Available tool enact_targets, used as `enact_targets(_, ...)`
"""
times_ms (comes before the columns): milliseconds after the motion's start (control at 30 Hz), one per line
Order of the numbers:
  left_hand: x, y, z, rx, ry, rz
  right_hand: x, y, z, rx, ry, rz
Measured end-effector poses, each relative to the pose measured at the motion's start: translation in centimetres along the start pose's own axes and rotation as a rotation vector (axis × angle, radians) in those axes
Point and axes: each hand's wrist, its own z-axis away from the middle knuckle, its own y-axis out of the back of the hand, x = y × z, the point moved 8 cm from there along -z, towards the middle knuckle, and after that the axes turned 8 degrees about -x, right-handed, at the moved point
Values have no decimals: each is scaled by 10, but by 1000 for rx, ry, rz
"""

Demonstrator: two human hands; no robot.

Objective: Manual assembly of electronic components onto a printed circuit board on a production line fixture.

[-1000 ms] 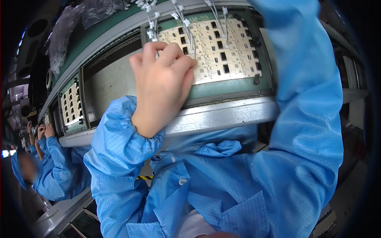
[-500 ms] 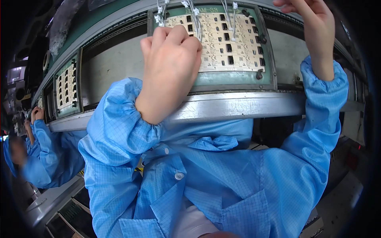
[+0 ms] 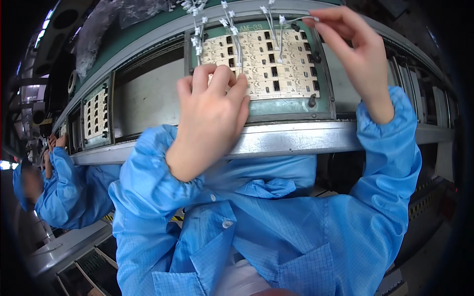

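A cream circuit board panel (image 3: 296, 81) with rows of black components sits in a green frame (image 3: 276, 106). My left hand (image 3: 210, 111) is over the panel's near left part, fingers curled and bunched downward. Whatever lies under those fingertips is hidden. Up at the panel's far right corner, my right hand (image 3: 353, 54) pinches a thin white wire lead (image 3: 302, 18) between thumb and fingers. Other white wire leads with small connectors (image 3: 234, 30) rise from the panel and lean over its far edge.
A metal rail (image 3: 296, 137) runs along the near side of the line. Another framed panel (image 3: 96, 114) stands further left, near a co-worker in blue (image 3: 64, 190). Clear plastic bags (image 3: 94, 39) and loose white connectors (image 3: 193, 7) lie at the far side.
My right hand has come leftward and down to the panel's far corner, and a wire lead now shows in its pinch. My left hand has shifted slightly nearer along the panel.
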Motion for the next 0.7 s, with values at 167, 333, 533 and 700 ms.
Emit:
enact_targets(167,-118,-3,-91,-40,206,233,-38,-28,15,28,235,454)
enact_targets(333,-205,-45,-176,-57,310,197,-38,-34,17,51,227,600)
enact_targets(533,-235,-86,-206,-21,431,116,-31,-48,20,-35,182,595)
enact_targets(700,-254,-91,-226,-201,384,517,-36,-48,22,-88,244,652)
